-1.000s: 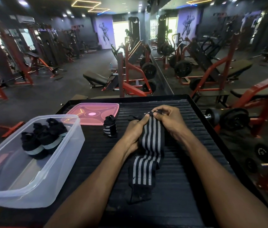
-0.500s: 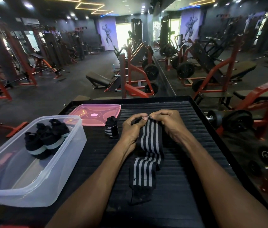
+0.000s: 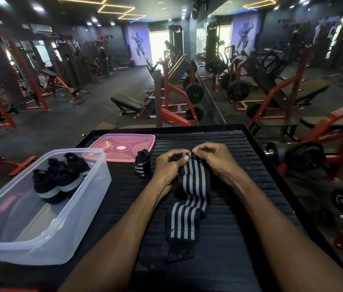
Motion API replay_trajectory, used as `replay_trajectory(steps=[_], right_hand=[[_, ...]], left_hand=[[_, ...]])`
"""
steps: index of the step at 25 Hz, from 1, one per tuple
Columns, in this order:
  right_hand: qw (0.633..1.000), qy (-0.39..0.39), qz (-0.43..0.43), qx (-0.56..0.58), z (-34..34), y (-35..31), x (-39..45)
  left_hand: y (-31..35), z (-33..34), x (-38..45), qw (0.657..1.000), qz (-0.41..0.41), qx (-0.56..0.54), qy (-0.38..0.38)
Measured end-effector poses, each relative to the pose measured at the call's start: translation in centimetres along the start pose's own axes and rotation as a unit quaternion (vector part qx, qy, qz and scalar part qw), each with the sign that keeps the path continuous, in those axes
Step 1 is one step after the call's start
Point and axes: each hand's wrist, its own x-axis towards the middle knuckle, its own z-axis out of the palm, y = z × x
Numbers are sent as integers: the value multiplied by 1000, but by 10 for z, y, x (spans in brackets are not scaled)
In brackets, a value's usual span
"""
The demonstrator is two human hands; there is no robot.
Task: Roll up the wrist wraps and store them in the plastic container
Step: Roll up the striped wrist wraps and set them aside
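A black wrist wrap with grey stripes lies unrolled along the black ribbed platform, its near end folded over. My left hand and my right hand both pinch its far end, fingers curled over the edge, thumbs nearly meeting. A rolled striped wrap stands upright just left of my left hand. The clear plastic container sits at the left with several rolled black wraps at its far end.
The container's pink lid lies flat at the platform's far left. A dumbbell and weight plates sit off the right edge. Red gym machines and benches fill the floor beyond.
Both hands have drawn together over the wrap's far end; the fingers now curl over it more tightly. The rest of the wrap, the rolled wrap and the container stay where they were.
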Motion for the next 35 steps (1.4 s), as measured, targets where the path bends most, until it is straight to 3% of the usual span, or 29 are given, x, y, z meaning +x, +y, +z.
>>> replay_trajectory(steps=[5,9,14,19,24,29,35], right_hand=[[1000,-5,-17,-11,-3,4,1],[999,-22,12,-44,-5,4,0],[999,-42,2,-21,-6,-1,-2],[997,-49,51,18,-4,5,0],[1000,-10,2,0,0,4,0],[999,-12,36,16,3,6,0],[999,-21,2,31,-1,4,-1]], left_hand=[[-1,-2,0,996,-58,-59,-41],[-7,-5,3,999,-33,26,-11],[-5,-9,3,997,-56,30,-45],[-3,-6,2,998,-23,48,-18],[0,-7,1,998,-16,-6,-59],[-4,-7,3,999,7,45,-30],[-2,-12,3,995,-41,72,-53]])
